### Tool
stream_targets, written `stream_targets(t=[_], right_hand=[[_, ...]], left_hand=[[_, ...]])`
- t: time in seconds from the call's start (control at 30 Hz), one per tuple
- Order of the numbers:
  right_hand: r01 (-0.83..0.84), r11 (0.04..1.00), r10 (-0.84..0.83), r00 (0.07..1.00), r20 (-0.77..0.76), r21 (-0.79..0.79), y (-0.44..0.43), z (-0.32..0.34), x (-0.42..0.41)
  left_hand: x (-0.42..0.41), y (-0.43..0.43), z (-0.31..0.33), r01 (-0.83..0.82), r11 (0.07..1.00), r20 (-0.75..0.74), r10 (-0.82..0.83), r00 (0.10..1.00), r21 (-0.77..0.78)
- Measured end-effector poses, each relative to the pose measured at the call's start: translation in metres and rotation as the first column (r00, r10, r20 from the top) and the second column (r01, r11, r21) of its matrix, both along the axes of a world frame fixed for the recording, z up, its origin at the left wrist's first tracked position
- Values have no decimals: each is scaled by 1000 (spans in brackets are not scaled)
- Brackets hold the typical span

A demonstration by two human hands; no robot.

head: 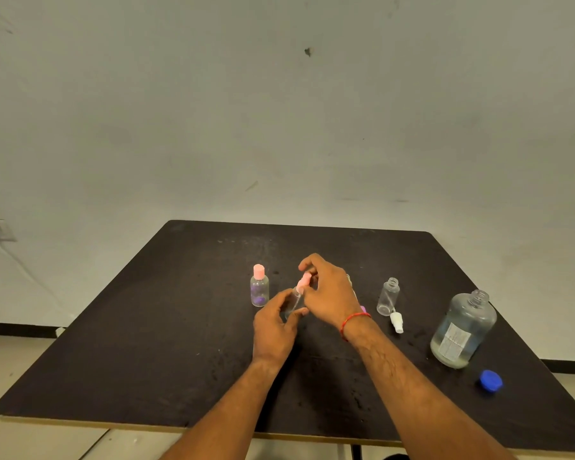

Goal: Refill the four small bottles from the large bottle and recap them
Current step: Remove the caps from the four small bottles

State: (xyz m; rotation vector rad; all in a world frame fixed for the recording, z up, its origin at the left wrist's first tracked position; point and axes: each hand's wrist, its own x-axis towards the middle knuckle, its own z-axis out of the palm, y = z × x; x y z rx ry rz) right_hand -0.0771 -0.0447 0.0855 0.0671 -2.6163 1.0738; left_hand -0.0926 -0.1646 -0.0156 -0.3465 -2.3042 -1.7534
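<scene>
**Head view.** At the middle of the dark tabletop [146, 343], a small clear plastic spray bottle [294, 300] is held tilted. The left hand [273, 327] is curled round its body, and its pink sprayer head [304, 281] is pinched by the right hand [329, 295].

**Handling.**
- The held bottle is judged light, thin-walled and easily squeezed. It is best gripped low on the body and turned at the collar.
- The large clear round labelled bottle [463, 330] stands uncapped and partly filled near the right edge. It is judged heavy and slippery, so support at shoulder and base is advised.

**Count.**
- Three small bottles are plainly seen: the held one, a pink-capped clear bottle [259, 287] and an open clear bottle [388, 297].
- A fourth cannot be confirmed and may be hidden behind the right hand.
- One large bottle, one loose white sprayer [397, 322] and one loose blue cap [491, 380] are noted.
</scene>
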Motion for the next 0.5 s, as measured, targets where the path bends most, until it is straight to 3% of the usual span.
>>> stream_targets(t=[0.1,0.33,0.5], right_hand=[[-57,998,57,998,11,-32,0,3,3],[59,998,-59,998,-13,14,-3,2,3],[12,1000,-12,1000,2,9,-2,1,2]], left_hand=[[2,0,2,-6,1000,0,6,1000,1],[5,0,6,5,999,3,-5,1000,54],[3,-1,4,2,1000,-3,-2,1000,22]])
